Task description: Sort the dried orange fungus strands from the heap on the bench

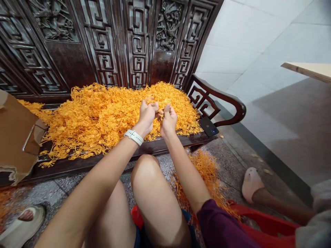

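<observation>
A large heap of orange-yellow plastic pieces [100,110] with thin branching stems covers the seat of a dark carved wooden bench [80,164]. Above the right part of the heap, my left hand [148,116], with a white watch band at its wrist, is closed with the fingertips pinched. Close beside it, my right hand [169,120] is pinched too. Small orange pieces show at and between the fingertips of both hands; their exact shape is hard to make out against the heap.
A cardboard box [15,131] stands at the bench's left. A black phone [208,126] lies by the curved armrest [227,100]. More orange stems [204,168] lie on the floor, near a red container [269,220]. Another person's foot in a pink shoe [252,184] is at right.
</observation>
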Action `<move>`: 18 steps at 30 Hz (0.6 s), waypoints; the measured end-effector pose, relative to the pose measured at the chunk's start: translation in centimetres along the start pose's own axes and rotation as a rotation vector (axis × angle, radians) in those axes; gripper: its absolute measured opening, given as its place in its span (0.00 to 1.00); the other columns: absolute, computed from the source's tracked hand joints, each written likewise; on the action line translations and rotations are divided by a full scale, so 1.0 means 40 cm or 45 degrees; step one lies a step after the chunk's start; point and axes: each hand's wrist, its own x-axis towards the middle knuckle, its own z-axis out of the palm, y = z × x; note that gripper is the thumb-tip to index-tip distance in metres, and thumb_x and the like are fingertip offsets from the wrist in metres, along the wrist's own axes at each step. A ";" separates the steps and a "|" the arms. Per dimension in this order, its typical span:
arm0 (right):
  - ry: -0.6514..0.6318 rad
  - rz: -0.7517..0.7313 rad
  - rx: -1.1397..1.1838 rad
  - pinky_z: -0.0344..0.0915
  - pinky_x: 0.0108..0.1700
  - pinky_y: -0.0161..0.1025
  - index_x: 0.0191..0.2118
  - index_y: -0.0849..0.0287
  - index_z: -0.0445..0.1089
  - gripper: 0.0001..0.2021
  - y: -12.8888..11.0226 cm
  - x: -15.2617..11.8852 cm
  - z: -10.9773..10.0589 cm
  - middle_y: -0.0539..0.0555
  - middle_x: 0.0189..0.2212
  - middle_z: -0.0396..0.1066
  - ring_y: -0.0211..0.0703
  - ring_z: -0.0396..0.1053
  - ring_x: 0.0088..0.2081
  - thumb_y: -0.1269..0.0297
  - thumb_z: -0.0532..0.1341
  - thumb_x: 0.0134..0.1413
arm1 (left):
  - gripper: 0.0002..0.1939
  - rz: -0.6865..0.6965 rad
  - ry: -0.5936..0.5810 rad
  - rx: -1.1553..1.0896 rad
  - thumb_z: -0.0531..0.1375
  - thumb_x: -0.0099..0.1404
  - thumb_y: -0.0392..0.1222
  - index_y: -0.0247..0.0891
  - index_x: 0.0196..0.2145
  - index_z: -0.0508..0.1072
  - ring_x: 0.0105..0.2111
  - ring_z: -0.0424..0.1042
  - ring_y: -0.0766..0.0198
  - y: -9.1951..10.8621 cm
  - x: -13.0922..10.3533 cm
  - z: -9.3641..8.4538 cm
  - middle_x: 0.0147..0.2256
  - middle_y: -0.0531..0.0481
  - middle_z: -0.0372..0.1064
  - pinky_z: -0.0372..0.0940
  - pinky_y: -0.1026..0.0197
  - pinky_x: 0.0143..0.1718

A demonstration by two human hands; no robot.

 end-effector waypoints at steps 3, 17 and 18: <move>-0.106 0.117 0.005 0.54 0.23 0.31 0.34 0.53 0.58 0.24 -0.019 -0.007 0.003 0.41 0.20 0.57 0.32 0.58 0.21 0.36 0.62 0.61 | 0.26 -0.079 -0.140 -0.034 0.60 0.65 0.27 0.43 0.58 0.61 0.18 0.59 0.75 0.000 0.006 -0.007 0.27 0.59 0.62 0.49 0.67 0.20; -0.668 0.531 0.286 0.36 0.15 0.25 0.33 0.53 0.56 0.23 -0.104 -0.043 -0.054 0.36 0.16 0.42 0.28 0.32 0.17 0.48 0.71 0.56 | 0.13 -0.412 -0.681 0.124 0.62 0.60 0.25 0.36 0.42 0.73 0.12 0.43 0.81 0.100 0.024 -0.055 0.21 0.60 0.57 0.38 0.73 0.16; -0.632 0.525 0.301 0.36 0.15 0.26 0.34 0.52 0.56 0.23 -0.112 -0.060 -0.057 0.36 0.17 0.42 0.29 0.32 0.17 0.48 0.71 0.56 | 0.14 -0.395 -0.678 0.116 0.62 0.59 0.25 0.36 0.42 0.73 0.12 0.43 0.80 0.099 0.011 -0.048 0.21 0.60 0.57 0.38 0.74 0.15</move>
